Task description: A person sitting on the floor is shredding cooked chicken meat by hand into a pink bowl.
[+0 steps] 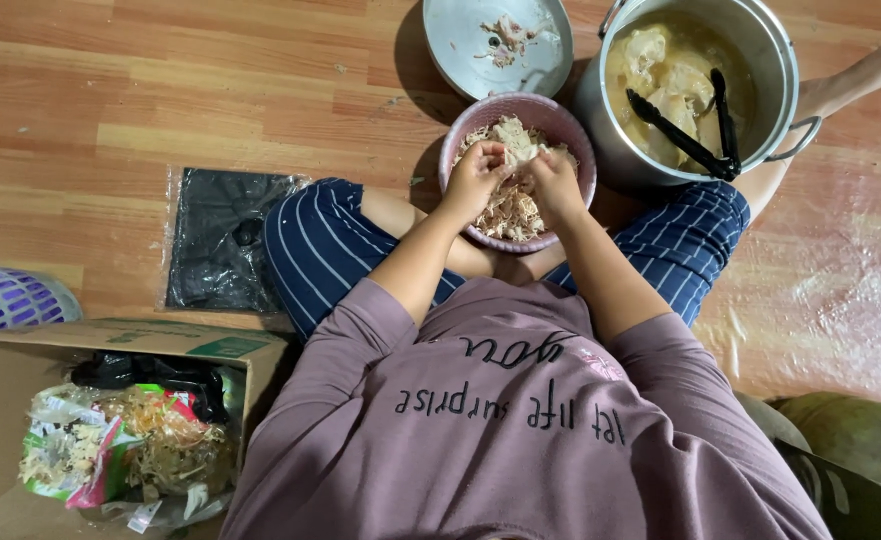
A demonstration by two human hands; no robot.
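I wear a loose mauve top [520, 420] with dark lettering across the chest and sleeves ending above my elbows. Below my hands, navy shorts [325, 250] with thin white stripes cover both thighs. My forearms, hands and feet are bare, without rings.

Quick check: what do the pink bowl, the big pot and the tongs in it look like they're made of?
Pink bowl: likely matte plastic, with a ribbed, basket-like wall. Big pot: bare shiny metal, probably steel or aluminium, with reflective rim and wire handles. Tongs: black, dull; plastic or coated metal, unclear.
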